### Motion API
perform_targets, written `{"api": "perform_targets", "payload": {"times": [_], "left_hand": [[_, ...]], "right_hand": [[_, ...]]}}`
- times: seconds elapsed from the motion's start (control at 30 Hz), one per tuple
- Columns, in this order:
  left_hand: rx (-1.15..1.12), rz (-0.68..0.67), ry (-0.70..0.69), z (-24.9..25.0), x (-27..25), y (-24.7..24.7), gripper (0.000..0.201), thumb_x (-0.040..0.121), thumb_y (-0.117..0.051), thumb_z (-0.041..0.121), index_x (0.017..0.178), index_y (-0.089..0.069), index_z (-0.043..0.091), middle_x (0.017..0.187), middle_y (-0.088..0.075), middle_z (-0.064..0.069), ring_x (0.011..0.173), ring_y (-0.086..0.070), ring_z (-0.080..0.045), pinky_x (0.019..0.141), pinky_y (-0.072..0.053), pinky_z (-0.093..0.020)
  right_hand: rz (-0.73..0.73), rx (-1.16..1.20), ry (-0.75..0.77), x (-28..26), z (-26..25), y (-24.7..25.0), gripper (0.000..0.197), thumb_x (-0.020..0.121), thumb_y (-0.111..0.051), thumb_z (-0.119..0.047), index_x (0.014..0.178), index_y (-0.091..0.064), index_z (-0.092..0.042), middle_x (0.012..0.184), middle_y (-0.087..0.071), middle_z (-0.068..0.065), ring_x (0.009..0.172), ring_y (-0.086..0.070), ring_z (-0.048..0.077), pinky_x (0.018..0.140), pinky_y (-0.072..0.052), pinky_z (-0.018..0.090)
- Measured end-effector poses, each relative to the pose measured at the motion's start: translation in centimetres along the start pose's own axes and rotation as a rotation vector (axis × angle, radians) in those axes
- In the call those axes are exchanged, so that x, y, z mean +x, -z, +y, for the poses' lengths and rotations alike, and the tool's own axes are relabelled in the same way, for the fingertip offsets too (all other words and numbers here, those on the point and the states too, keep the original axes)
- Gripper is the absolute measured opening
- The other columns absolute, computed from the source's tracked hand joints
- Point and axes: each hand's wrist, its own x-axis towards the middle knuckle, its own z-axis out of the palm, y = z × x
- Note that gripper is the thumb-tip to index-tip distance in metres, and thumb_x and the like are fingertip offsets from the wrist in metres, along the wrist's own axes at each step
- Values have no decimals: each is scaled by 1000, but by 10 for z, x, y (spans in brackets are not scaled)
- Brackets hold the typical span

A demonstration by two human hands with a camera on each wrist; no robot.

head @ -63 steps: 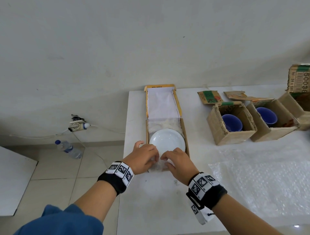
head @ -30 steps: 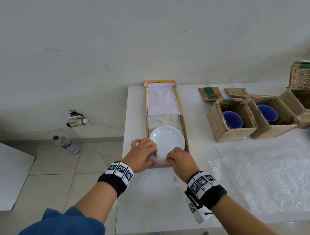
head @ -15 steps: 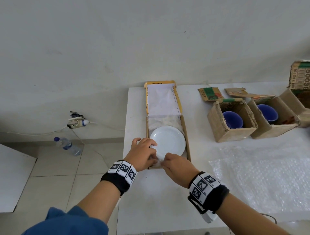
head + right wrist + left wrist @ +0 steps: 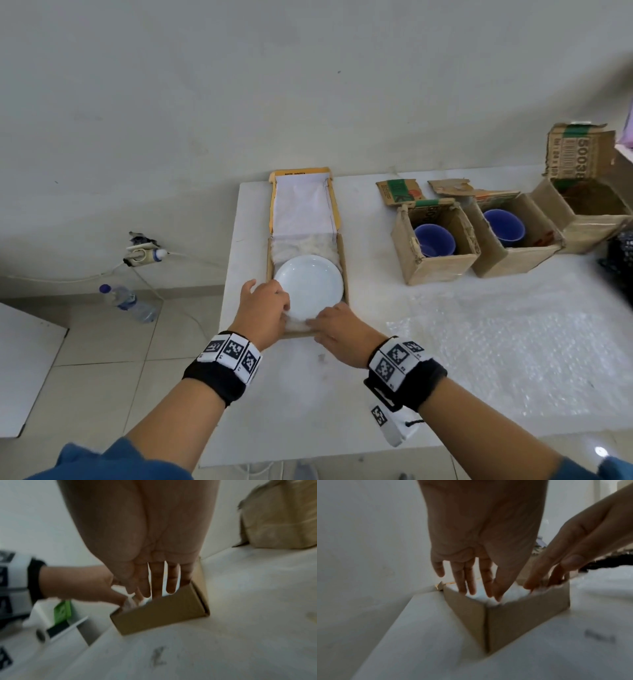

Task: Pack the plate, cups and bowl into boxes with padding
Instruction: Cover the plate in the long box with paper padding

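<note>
1. Our left hand [image 4: 265,310] reaches into the near left corner of the box [image 4: 343,255], fingers [image 4: 464,577] straight, tips in the white padding [image 4: 513,593].
2. Our right hand [image 4: 337,329] does the same at the near edge, fingers [image 4: 157,580] straight and spread, gripping nothing.
3. The plate [image 4: 310,287] lies on the padding just beyond our fingertips.
4. Two cups [image 4: 434,240] sit in their own boxes, well right of our right fingers.

Even daylight; dim, blurred wrist views
</note>
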Motion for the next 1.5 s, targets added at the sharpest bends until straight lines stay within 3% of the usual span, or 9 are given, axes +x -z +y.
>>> {"api": "perform_targets", "payload": {"times": [0.2, 0.37, 0.5, 0.67, 0.87, 1.13, 1.23, 1.37, 1.5], "left_hand": [[-350, 73, 22, 106, 4, 18, 12, 86, -58, 25, 95, -66, 22, 101, -58, 7, 94, -56, -13, 82, -47, -31], [-424, -109, 51, 204, 20, -5, 30, 85, -60, 47, 98, -59, 20, 92, -58, 4, 85, -57, -14, 76, -47, -29], [-312, -189, 220, 249, 31, -29, 59, 78, -60, 63, 114, -50, 17, 110, -51, 0, 103, -55, -21, 82, -44, -31], [-283, -175, 347, 271, 36, -44, 53, 77, -63, 59, 108, -52, 18, 110, -55, -1, 101, -57, -20, 85, -48, -34], [-468, -129, 400, 280, 37, -45, 22, 80, -68, 44, 84, -58, 25, 94, -62, 6, 88, -59, -13, 81, -52, -32], [-646, -45, 341, 289, 50, -22, 19, 82, -69, 35, 80, -58, 20, 83, -60, 6, 83, -59, -14, 75, -48, -26], [-802, -66, 310, 292, 56, -4, 48, 72, -78, 43, 106, -53, 20, 102, -54, 7, 99, -53, -13, 82, -43, -24], [-881, 51, -1, 291, 61, 20, 95, 62, -73, 66, 140, -30, 33, 141, -34, 13, 128, -34, -5, 104, -31, -27], [-1021, 3, -103, 289, 67, 41, 34, 85, -66, 40, 116, -63, 25, 108, -66, 12, 100, -60, 3, 88, -45, -18]], "right_hand": [[272, 300, -223, -82, 57, 66, 22, 91, -58, -18, 112, -65, -17, 110, -58, 0, 86, -59, 15, 84, -43, 17], [232, 135, -608, -159, 149, 87, 23, 85, -65, -28, 103, -63, -15, 102, -57, 3, 87, -54, 14, 78, -36, 19], [218, 117, -794, -202, 191, 76, 41, 79, -69, -45, 100, -54, -13, 101, -52, 6, 92, -54, 22, 80, -44, 29], [203, 19, -712, -216, 199, 51, 54, 75, -68, -55, 107, -52, -15, 110, -44, 3, 105, -45, 22, 87, -45, 31], [341, -13, -608, -220, 201, 36, 28, 86, -61, -40, 102, -58, -17, 107, -51, 1, 102, -47, 20, 81, -44, 30], [640, 635, -567, -223, 195, 83, 8, 87, -64, -21, 83, -59, -17, 89, -63, -1, 80, -57, 13, 66, -42, 20], [624, 787, -461, -218, 191, 116, 8, 88, -61, -13, 85, -56, -18, 90, -68, 3, 81, -62, 16, 70, -49, 25], [435, 783, -253, -209, 187, 152, 8, 89, -58, -5, 95, -56, -11, 91, -73, 4, 84, -70, 17, 80, -55, 35], [365, 782, -168, -194, 175, 169, 19, 86, -64, -7, 102, -57, -16, 97, -70, 4, 91, -68, 21, 84, -55, 36]]}}
